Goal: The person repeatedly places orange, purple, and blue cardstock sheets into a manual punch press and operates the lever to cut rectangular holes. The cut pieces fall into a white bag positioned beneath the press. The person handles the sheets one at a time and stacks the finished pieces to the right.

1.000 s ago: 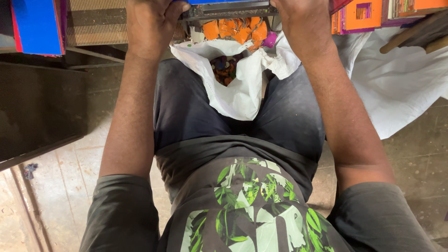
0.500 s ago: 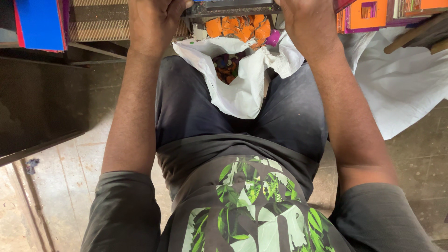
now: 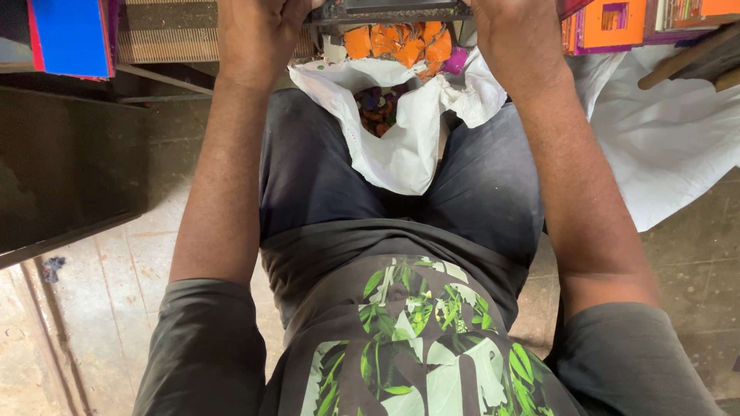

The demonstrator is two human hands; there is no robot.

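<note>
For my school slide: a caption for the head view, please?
Both hands grip a dark tool above a white bag.

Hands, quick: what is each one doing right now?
Left hand: closed, gripping the left end of the dark metal tool.
Right hand: closed on the tool's right end.

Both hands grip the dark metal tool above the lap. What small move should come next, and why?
Probably press the dark metal tool down a little. The left hand and right hand hold its two ends, orange scraps hang under it, and the white bag sits open below to catch them.
</note>
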